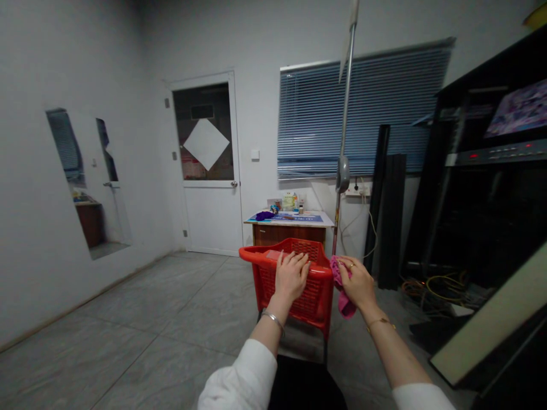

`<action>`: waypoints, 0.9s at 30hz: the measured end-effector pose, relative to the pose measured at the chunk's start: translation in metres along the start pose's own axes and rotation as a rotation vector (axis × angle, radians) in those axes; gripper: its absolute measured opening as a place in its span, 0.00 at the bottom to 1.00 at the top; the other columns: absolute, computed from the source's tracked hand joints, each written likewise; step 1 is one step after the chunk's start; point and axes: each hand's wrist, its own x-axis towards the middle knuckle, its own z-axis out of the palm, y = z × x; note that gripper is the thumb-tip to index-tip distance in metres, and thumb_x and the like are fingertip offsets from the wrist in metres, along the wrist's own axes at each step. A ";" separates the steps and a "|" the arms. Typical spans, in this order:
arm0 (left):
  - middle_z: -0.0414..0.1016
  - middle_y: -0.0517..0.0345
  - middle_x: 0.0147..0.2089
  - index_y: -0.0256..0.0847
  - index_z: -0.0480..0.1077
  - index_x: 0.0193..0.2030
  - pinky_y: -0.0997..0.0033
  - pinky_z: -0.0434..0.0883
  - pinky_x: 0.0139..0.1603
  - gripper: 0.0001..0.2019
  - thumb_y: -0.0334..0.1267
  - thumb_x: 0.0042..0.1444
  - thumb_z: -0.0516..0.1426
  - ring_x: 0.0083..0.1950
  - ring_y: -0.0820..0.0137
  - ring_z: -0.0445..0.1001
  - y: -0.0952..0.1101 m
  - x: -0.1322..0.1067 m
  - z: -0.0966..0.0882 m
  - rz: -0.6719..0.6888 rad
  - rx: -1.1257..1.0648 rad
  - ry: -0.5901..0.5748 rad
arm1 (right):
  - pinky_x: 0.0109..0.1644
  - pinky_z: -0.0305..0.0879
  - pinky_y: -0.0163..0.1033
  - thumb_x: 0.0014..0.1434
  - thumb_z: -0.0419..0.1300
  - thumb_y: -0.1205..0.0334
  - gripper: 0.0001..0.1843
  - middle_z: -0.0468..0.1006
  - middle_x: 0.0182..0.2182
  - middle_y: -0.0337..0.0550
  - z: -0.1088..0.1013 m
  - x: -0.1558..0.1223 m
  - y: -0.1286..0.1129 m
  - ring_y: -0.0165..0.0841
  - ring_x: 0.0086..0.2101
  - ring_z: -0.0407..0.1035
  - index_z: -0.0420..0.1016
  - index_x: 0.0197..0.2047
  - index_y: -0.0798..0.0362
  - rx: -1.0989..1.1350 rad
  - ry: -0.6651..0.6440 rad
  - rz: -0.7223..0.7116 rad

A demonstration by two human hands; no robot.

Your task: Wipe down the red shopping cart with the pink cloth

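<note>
A red plastic shopping cart stands directly before me, its rim and handle bar facing me. Across the top of the bar lies my left hand, fingers stretched out and a little apart, touching the red plastic. At the cart's right corner, my right hand is closed on a bunched pink cloth, which presses against the end of the bar. Part of the cloth hangs below my fingers. The cart's lower part is partly hidden by my left arm.
Behind the cart is a desk with a purple cloth and small containers. A metal pole rises beside it. Black racks and tangled cables stand right. A white door and mirror are left.
</note>
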 end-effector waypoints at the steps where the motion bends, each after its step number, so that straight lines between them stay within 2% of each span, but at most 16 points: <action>1: 0.75 0.60 0.58 0.51 0.72 0.56 0.50 0.51 0.70 0.16 0.45 0.68 0.49 0.63 0.64 0.66 -0.001 0.000 -0.002 0.006 -0.018 0.005 | 0.51 0.66 0.43 0.65 0.49 0.53 0.19 0.77 0.45 0.46 0.000 -0.004 0.002 0.36 0.44 0.71 0.78 0.45 0.51 0.029 0.014 0.036; 3: 0.77 0.61 0.55 0.51 0.74 0.53 0.51 0.52 0.69 0.14 0.46 0.66 0.52 0.62 0.65 0.68 -0.005 -0.001 -0.006 0.017 -0.053 0.010 | 0.52 0.66 0.43 0.65 0.49 0.52 0.20 0.77 0.45 0.48 0.003 -0.013 -0.002 0.36 0.45 0.71 0.77 0.46 0.52 0.087 0.048 0.089; 6: 0.79 0.62 0.53 0.52 0.76 0.50 0.51 0.52 0.69 0.12 0.47 0.64 0.55 0.61 0.65 0.69 -0.013 -0.003 -0.014 0.015 -0.089 -0.001 | 0.52 0.66 0.43 0.64 0.51 0.50 0.19 0.77 0.46 0.49 0.007 -0.025 -0.021 0.36 0.46 0.71 0.77 0.46 0.52 0.126 0.118 0.121; 14: 0.80 0.62 0.50 0.54 0.78 0.46 0.47 0.49 0.70 0.11 0.45 0.65 0.53 0.58 0.66 0.73 -0.041 -0.009 -0.032 0.013 -0.117 -0.030 | 0.48 0.65 0.41 0.66 0.50 0.55 0.17 0.78 0.43 0.47 0.005 -0.036 -0.076 0.36 0.42 0.70 0.78 0.44 0.51 0.037 0.162 0.028; 17: 0.79 0.62 0.53 0.55 0.77 0.48 0.41 0.43 0.71 0.12 0.44 0.66 0.52 0.61 0.65 0.70 -0.052 -0.009 -0.037 -0.007 -0.076 -0.084 | 0.47 0.65 0.40 0.66 0.51 0.57 0.15 0.78 0.43 0.46 0.008 -0.039 -0.095 0.35 0.40 0.69 0.78 0.44 0.51 0.009 0.161 -0.008; 19: 0.76 0.62 0.56 0.55 0.76 0.49 0.37 0.40 0.70 0.12 0.44 0.66 0.52 0.65 0.63 0.64 -0.057 -0.006 -0.041 -0.045 -0.041 -0.138 | 0.47 0.65 0.40 0.66 0.51 0.58 0.15 0.78 0.43 0.45 0.011 -0.041 -0.107 0.35 0.40 0.69 0.78 0.44 0.51 0.008 0.151 -0.024; 22: 0.71 0.63 0.62 0.56 0.76 0.49 0.30 0.41 0.68 0.15 0.42 0.67 0.49 0.72 0.58 0.53 -0.054 0.000 -0.047 -0.099 0.025 -0.221 | 0.47 0.65 0.40 0.66 0.51 0.59 0.14 0.78 0.43 0.46 0.016 -0.045 -0.118 0.35 0.40 0.69 0.78 0.44 0.50 0.037 0.117 -0.059; 24: 0.66 0.63 0.65 0.56 0.76 0.50 0.24 0.42 0.65 0.16 0.42 0.67 0.47 0.73 0.55 0.48 -0.043 0.002 -0.048 -0.133 0.057 -0.254 | 0.47 0.66 0.40 0.66 0.51 0.59 0.14 0.78 0.42 0.45 0.018 -0.045 -0.117 0.35 0.41 0.69 0.78 0.45 0.50 0.082 0.084 -0.081; 27: 0.62 0.59 0.68 0.53 0.74 0.54 0.19 0.44 0.62 0.17 0.45 0.67 0.47 0.73 0.47 0.47 -0.021 -0.005 -0.046 -0.282 0.105 -0.198 | 0.50 0.66 0.42 0.66 0.51 0.56 0.16 0.77 0.43 0.47 0.022 -0.035 -0.105 0.36 0.43 0.70 0.78 0.45 0.52 0.130 0.181 0.023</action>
